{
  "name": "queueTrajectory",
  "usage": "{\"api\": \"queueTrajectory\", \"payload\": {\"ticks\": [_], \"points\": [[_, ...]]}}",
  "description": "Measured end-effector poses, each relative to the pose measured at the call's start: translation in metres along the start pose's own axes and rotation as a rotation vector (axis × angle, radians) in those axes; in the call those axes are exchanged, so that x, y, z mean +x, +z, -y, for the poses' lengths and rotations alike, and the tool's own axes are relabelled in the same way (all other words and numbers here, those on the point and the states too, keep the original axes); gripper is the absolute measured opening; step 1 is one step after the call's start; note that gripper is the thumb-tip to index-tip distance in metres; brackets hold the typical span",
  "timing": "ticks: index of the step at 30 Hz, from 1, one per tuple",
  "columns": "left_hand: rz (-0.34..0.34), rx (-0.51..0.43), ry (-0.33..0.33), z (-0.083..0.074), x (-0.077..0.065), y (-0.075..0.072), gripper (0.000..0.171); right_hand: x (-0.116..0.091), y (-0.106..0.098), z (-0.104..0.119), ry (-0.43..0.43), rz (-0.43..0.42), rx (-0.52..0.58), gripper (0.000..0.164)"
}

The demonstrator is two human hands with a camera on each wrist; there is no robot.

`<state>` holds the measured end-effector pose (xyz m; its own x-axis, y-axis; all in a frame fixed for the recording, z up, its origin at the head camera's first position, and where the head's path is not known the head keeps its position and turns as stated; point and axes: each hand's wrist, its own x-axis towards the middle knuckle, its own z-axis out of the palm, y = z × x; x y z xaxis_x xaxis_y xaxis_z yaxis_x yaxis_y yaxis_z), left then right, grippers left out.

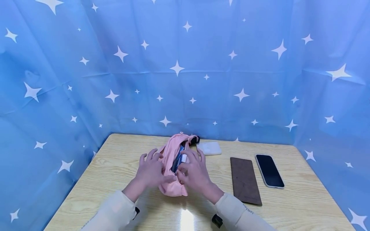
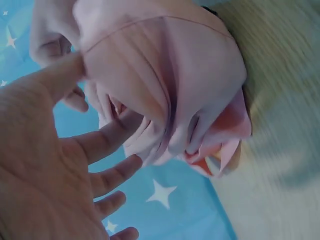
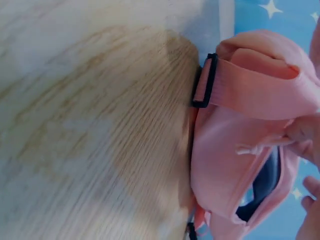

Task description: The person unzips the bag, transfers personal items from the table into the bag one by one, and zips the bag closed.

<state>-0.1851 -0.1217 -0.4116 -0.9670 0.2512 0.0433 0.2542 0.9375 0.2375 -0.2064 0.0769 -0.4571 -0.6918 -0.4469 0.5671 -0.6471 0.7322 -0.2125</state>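
A pink waist bag [image 1: 170, 154] lies on the table, its zipped mouth spread apart. Dark blue contents [image 1: 177, 160] and a small white item [image 1: 184, 158] show inside. My left hand [image 1: 150, 170] is at the bag's left side; in the left wrist view its thumb and index finger hold the pink cloth, while the other fingers [image 2: 115, 177] stand spread away from it. My right hand [image 1: 195, 170] pinches the zipper pull [image 3: 255, 147] with its cord beside the opening. A pink strap with a black buckle [image 3: 205, 80] runs across the bag's end.
Behind the bag on the right lies a white flat slab [image 1: 208, 148]. Farther right are a brown flat leather-like case [image 1: 245, 179] and a smartphone [image 1: 269, 171] with a dark screen. A blue star-patterned curtain [image 1: 185, 83] surrounds the wooden table [image 1: 115, 160].
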Motion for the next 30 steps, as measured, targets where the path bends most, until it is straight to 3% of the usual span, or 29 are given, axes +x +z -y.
{"api": "queueTrajectory", "payload": {"ticks": [6, 13, 16, 22, 30], "points": [[-0.044, -0.146, 0.004, -0.002, 0.001, 0.005, 0.034, -0.001, -0.002, -0.001, 0.002, 0.012, 0.02, 0.014], [-0.133, -0.338, -0.011, 0.001, 0.004, 0.012, 0.024, -0.002, -0.001, -0.002, -0.014, 0.05, 0.012, 0.003], [-0.148, -0.391, -0.01, 0.001, 0.005, 0.013, 0.021, -0.002, 0.001, -0.003, -0.029, 0.061, 0.014, 0.007], [-0.176, -0.429, 0.017, 0.0, 0.004, 0.012, 0.019, -0.003, 0.003, -0.005, -0.046, 0.053, 0.024, 0.017], [-0.204, -0.429, 0.031, 0.0, 0.005, 0.014, 0.018, -0.004, 0.002, -0.006, -0.031, 0.052, 0.05, 0.009]]}}
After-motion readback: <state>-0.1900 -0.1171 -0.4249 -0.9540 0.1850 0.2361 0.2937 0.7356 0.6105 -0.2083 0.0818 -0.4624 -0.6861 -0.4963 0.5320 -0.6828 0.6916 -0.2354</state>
